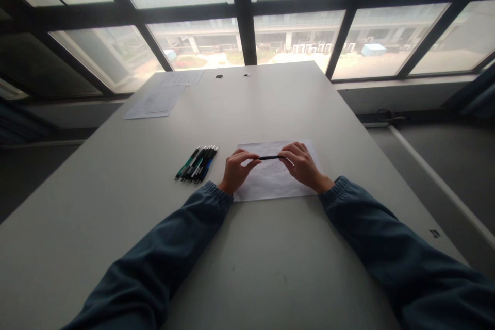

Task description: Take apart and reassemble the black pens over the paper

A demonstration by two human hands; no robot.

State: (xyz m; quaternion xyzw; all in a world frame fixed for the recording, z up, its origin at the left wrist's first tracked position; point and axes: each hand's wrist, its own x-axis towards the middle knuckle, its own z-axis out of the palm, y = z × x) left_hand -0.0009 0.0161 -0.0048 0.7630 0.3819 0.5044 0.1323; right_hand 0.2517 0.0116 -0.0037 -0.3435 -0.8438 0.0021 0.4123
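Note:
Both hands meet over a white sheet of paper [270, 183] lying on the grey table [247, 247]. My left hand [236, 169] pinches one end of a thin black pen [271, 157], and my right hand [301, 165] pinches the other end. The pen is held level, just above the paper. A row of several pens [196, 164], black, green and blue, lies on the table just left of my left hand. Dark blue sleeves cover both forearms.
Loose printed sheets [157, 101] lie at the table's far left corner. Two small round holes [219, 76] sit near the far edge. Large windows with dark frames stand behind the table. The floor drops away on the right.

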